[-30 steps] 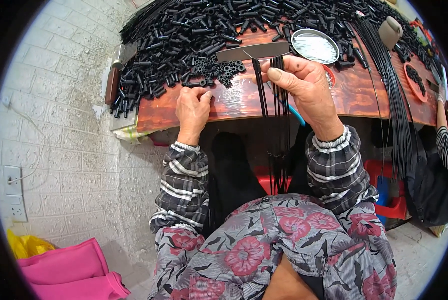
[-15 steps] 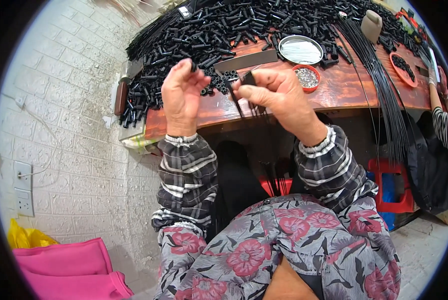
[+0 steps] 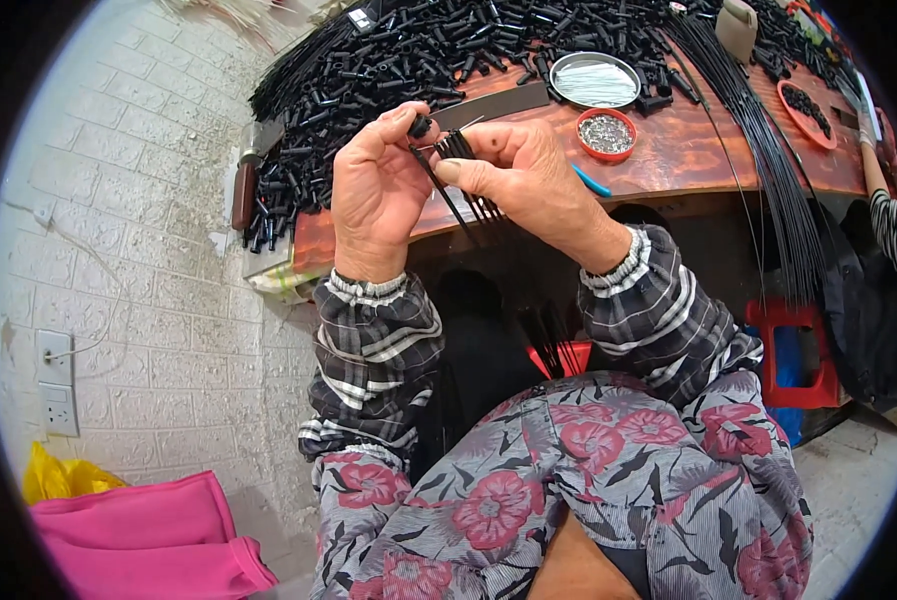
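My left hand (image 3: 376, 195) is raised over the front edge of the table. Its thumb and fingertips pinch a small black ring-shaped part (image 3: 421, 126). Close beside it, my right hand (image 3: 533, 190) grips a bundle of thin black rods (image 3: 473, 200) between thumb and fingers. The rods slant down from the grip, and their upper ends stand next to the fingers of my left hand. Whether the black part touches a rod I cannot tell. Behind my hands, a large heap of short black tubes (image 3: 368, 80) covers the back and left of the table.
On the wooden table (image 3: 688, 150) stand a metal dish of white sticks (image 3: 595, 66) and a red bowl of small metal bits (image 3: 606, 134). Long black rods (image 3: 758, 150) hang over the front edge. A co-worker's hand (image 3: 865, 135) shows far right. Red stool (image 3: 808, 350) below.
My hands have come closer together, and the black part is now beside the rod tops. A blue curved handle on the table shows now beside my right wrist.
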Motion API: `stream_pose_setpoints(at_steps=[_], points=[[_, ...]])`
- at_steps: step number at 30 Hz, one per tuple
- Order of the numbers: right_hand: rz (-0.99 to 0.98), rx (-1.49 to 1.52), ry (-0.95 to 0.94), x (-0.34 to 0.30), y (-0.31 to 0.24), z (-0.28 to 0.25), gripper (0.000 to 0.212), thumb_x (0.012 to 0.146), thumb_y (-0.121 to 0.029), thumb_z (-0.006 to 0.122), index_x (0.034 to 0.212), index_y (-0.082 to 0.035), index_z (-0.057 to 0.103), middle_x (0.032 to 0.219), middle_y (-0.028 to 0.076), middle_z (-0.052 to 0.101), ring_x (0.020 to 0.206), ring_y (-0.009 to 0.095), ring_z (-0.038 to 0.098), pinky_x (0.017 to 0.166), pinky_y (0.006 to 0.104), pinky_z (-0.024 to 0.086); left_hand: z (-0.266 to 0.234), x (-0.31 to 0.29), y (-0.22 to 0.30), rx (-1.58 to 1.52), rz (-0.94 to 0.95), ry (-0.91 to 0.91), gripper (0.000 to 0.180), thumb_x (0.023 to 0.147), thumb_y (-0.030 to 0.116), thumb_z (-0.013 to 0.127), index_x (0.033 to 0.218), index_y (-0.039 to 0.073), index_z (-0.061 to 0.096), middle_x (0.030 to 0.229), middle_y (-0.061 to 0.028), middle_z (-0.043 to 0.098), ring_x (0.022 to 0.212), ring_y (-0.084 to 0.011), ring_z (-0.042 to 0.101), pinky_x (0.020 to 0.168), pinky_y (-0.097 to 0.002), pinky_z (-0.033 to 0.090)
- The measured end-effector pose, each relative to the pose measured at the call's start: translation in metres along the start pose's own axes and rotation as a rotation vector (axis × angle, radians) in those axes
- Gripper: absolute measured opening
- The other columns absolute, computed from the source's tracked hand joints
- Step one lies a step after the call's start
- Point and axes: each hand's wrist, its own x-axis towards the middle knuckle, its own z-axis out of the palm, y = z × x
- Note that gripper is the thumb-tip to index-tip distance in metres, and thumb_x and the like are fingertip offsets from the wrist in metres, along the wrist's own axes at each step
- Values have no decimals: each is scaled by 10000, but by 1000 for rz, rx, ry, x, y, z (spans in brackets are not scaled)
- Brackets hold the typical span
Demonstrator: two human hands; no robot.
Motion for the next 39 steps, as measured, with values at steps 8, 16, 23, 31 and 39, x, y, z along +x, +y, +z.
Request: stream_pose_setpoints(at_steps=[8, 16, 23, 31, 39], points=[[-24, -59, 16, 1, 5, 0, 116, 816, -121, 573, 799, -8, 596, 683, -60, 525, 604, 2, 452, 517, 163, 364, 0, -5, -4, 43, 5, 34, 106, 804, 96, 557, 882, 28, 580, 796, -47, 598, 722, -147, 562, 680, -295, 448], [-45, -171, 81, 6, 7, 0, 118, 788, -101, 606, 724, -5, 581, 625, -62, 505, 560, -1, 425, 471, 165, 339, 2, -7, -7, 207, 72, 67, 150, 814, 96, 573, 935, 7, 561, 808, -44, 586, 727, -123, 552, 682, -260, 452], [-98, -265, 186, 5, -6, 5, 262, 743, -122, 654, 567, -40, 479, 521, -67, 396, 501, 5, 328, 413, 203, 246, -1, -9, -3, 230, 78, 51, 163, 817, 72, 562, 947, -27, 560, 834, -55, 585, 735, -119, 548, 695, -259, 453], [-67, -241, 210, -2, -17, 2, 272, 720, -150, 677, 562, -52, 479, 508, -67, 390, 484, 4, 322, 410, 198, 237, -2, -13, -3, 358, 21, -4, 200, 815, 56, 564, 989, -42, 560, 900, -90, 596, 775, -139, 567, 719, -278, 462], [67, 9, 60, 5, -16, -6, 191, 685, -107, 690, 600, -7, 550, 531, -33, 485, 487, 23, 412, 417, 197, 316, -9, -11, -7, 314, 65, -139, 223, 841, 86, 540, 1018, -50, 545, 906, -89, 594, 799, -139, 566, 738, -273, 458]])
